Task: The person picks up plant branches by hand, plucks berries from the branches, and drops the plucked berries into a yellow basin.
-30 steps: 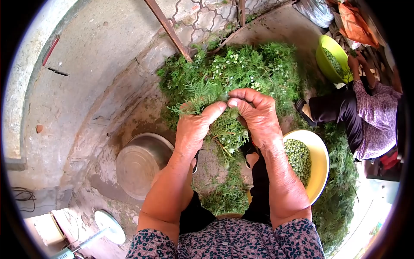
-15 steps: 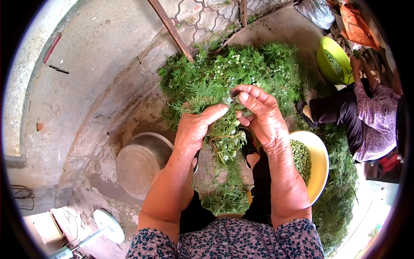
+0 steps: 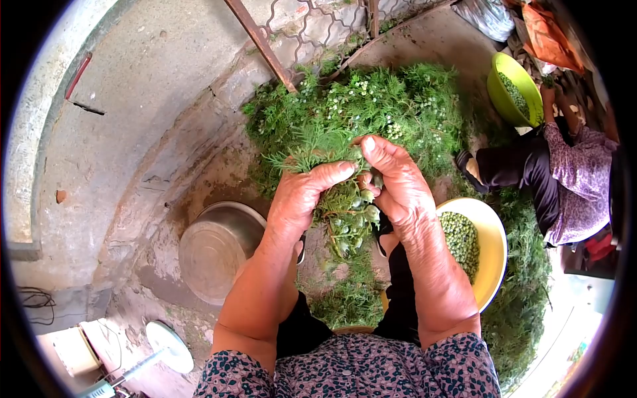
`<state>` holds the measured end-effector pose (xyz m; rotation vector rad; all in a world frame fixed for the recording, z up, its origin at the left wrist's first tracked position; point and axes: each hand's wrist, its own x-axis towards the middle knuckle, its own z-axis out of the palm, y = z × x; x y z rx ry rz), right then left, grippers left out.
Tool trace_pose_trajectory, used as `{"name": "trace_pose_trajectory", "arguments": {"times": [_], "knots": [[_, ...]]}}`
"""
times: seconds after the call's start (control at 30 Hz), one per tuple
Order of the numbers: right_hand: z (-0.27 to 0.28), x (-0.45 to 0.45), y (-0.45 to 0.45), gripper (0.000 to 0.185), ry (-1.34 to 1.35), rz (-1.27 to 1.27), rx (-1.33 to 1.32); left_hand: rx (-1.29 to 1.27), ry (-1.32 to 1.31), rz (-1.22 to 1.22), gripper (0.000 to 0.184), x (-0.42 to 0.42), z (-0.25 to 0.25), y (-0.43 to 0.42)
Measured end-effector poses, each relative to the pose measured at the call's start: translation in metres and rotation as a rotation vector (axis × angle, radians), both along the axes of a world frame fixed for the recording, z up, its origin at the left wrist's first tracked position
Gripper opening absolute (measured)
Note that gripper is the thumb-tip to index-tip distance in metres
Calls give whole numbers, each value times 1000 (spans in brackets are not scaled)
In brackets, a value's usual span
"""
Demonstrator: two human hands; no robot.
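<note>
My left hand (image 3: pixel 298 196) is closed around a leafy conifer sprig (image 3: pixel 348 225), which looks like arborvitae and bears pale green seed cones. The sprig's tips hang below my left thumb. At its upper right side my right hand (image 3: pixel 403 182) is closed, thumb and forefinger pinching at the sprig. A small green cone (image 3: pixel 377 179) shows within its curled fingers. Beyond both hands lies a big heap of cut conifer branches (image 3: pixel 405 106). Beside my right forearm stands a yellow basin (image 3: pixel 492 265) holding many loose green cones (image 3: pixel 458 242).
A metal pot (image 3: pixel 215 255) sits left of my left forearm. At the right another person (image 3: pixel 577 179) sits by a lime-green basin (image 3: pixel 497 86) of cones. More cut greenery (image 3: pixel 355 298) lies between my feet. A rusty metal bar (image 3: pixel 262 46) leans at the back.
My right hand has turned slightly and moved in against the sprig, its fingers curling more. My left hand keeps its hold, and the sprig's hanging cones have shifted a little.
</note>
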<state>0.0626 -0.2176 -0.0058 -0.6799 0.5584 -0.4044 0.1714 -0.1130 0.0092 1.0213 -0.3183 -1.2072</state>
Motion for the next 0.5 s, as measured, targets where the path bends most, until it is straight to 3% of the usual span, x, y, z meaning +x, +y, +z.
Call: {"name": "trace_pose_trajectory", "arguments": {"times": [0.07, 0.1, 0.2, 0.33, 0.5], "knots": [[0, 0, 0, 17, 7, 8, 33, -43, 101, -32, 27, 1, -11, -2], [-2, 2, 1, 20, -26, -59, 53, -64, -101, 24, 23, 7, -32, -4], [-8, 1, -7, 23, -225, -79, 62, -65, -39, 178, 26, 8, -33, -6], [4, -3, -10, 17, -141, -123, 97, -105, 6, 339, 30, 8, -29, -9], [-6, -1, -6, 13, 49, -59, 4, -211, 12, 330, 34, 8, -26, -8]]}}
